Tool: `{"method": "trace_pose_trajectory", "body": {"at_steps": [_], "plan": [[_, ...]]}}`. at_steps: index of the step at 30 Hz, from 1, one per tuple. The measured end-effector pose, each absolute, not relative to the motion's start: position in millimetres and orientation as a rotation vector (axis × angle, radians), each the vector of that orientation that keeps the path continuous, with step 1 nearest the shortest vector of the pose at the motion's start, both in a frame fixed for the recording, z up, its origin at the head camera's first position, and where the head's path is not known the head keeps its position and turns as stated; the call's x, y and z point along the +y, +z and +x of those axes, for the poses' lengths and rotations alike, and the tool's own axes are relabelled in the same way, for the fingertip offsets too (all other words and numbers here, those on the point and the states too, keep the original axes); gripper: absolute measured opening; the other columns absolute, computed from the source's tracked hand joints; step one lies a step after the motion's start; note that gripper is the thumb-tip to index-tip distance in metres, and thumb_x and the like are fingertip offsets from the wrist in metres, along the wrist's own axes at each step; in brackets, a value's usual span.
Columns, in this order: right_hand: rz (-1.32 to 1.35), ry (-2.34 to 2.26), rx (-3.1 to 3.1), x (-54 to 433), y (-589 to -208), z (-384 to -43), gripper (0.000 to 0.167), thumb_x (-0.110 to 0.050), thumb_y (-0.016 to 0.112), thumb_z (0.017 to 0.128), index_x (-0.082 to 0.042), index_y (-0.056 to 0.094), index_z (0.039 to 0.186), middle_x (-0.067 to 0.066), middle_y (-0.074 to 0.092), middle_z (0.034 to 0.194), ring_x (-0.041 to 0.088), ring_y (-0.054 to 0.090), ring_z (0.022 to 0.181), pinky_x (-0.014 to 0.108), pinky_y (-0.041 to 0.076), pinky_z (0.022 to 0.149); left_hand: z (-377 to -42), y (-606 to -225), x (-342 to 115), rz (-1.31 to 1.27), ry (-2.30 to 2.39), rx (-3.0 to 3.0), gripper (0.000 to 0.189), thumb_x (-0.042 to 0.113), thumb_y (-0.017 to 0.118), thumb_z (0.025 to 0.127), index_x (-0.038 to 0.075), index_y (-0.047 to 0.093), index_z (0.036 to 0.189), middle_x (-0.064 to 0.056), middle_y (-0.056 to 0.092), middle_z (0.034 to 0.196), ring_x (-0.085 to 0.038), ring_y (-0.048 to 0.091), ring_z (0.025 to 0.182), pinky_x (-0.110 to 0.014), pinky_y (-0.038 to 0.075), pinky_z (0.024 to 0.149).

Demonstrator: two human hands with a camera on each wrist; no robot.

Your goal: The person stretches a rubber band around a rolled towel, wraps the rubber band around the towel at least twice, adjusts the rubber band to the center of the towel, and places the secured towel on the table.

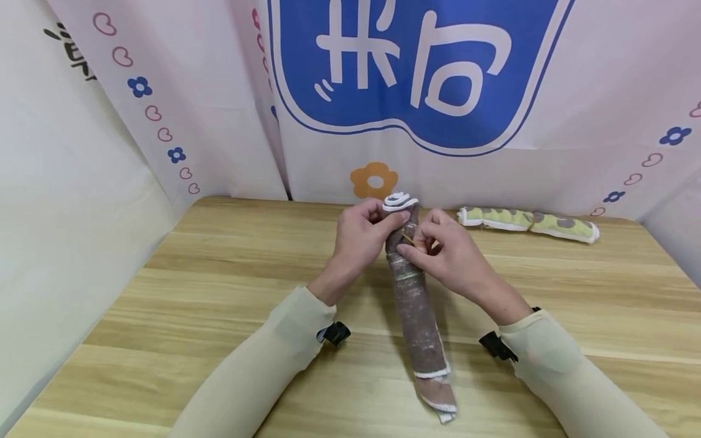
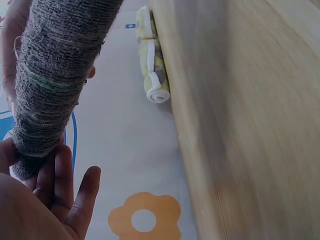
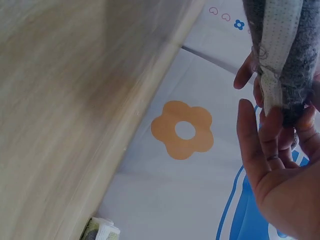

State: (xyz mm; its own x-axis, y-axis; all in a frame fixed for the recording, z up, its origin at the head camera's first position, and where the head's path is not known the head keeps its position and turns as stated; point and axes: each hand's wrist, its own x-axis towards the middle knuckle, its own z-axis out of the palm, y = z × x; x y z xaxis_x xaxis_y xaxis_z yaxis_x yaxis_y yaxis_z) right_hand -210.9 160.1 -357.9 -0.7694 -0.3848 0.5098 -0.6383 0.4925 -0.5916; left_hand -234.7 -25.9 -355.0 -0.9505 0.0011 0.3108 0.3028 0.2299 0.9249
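A brown-grey rolled towel (image 1: 417,316) with white edges is held lengthwise, its coiled end away from me and a loose flap at the near end. My left hand (image 1: 358,234) grips it close to the coiled end, thumb across the front. From the other side, my right hand (image 1: 451,249) pinches a thin yellow band (image 1: 408,238) against the roll. In the left wrist view, the towel (image 2: 60,75) shows a faint green stripe, with the left hand's fingers (image 2: 62,180) around its narrow end. A pale strip runs along the towel (image 3: 282,40) in the right wrist view.
A second rolled towel (image 1: 504,219), yellow-green with grey spots, lies at the back right of the wooden table (image 1: 219,316), with a thin band around its middle. Behind the table hangs a white printed sheet (image 1: 230,146) with a blue sign and flowers.
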Motion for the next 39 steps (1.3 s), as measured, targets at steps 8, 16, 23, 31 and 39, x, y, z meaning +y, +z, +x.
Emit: {"method": "trace_pose_trajectory", "body": {"at_steps": [8, 16, 23, 31, 39], "plan": [[1.066, 1.135, -2.194, 158, -362, -212, 0.034, 0.006, 0.084, 0.085, -0.016, 0.062, 0.071, 0.004, 0.051, 0.096, 0.016, 0.053, 0.085, 0.026, 0.047, 0.068, -237, -356, -27, -0.270, -1.821, -2.222, 0.020, 0.020, 0.085, 0.092, 0.007, 0.071, 0.083, 0.002, 0.058, 0.069, -0.008, 0.045, 0.061, -0.022, 0.036, 0.050], [0.977, 0.997, -2.301, 154, -362, -208, 0.026, -0.011, 0.090, 0.086, -0.014, 0.063, 0.084, 0.000, 0.060, 0.097, 0.016, 0.052, 0.066, 0.025, 0.044, 0.057, -240, -358, -26, -0.243, -1.777, -2.223, 0.022, 0.019, 0.086, 0.091, 0.007, 0.070, 0.082, 0.002, 0.062, 0.072, -0.009, 0.050, 0.064, -0.021, 0.042, 0.051], [0.670, 0.989, -2.506, 145, -359, -200, 0.032, -0.020, 0.092, 0.085, -0.009, 0.065, 0.099, 0.015, 0.054, 0.118, 0.021, 0.058, 0.074, 0.034, 0.050, 0.064, -239, -353, -27, -0.195, -2.001, -2.121, 0.024, 0.017, 0.088, 0.089, 0.004, 0.067, 0.083, -0.004, 0.070, 0.079, -0.011, 0.066, 0.070, -0.026, 0.060, 0.063], [0.666, 1.172, -2.519, 156, -352, -203, 0.022, -0.007, 0.087, 0.089, -0.007, 0.069, 0.101, 0.010, 0.058, 0.108, 0.024, 0.058, 0.087, 0.037, 0.050, 0.072, -249, -361, -38, -0.462, -2.225, -2.132, 0.023, 0.022, 0.078, 0.098, 0.001, 0.073, 0.106, -0.008, 0.070, 0.098, -0.017, 0.069, 0.088, -0.038, 0.064, 0.077], [0.627, 1.504, -2.560, 163, -348, -207, 0.023, -0.011, 0.088, 0.088, -0.010, 0.070, 0.103, 0.004, 0.065, 0.105, 0.025, 0.064, 0.094, 0.036, 0.055, 0.076, -260, -363, -55, -0.706, -2.577, -2.193, 0.052, 0.020, 0.064, 0.101, -0.001, 0.058, 0.149, -0.014, 0.061, 0.140, -0.024, 0.063, 0.117, -0.042, 0.060, 0.091]]}}
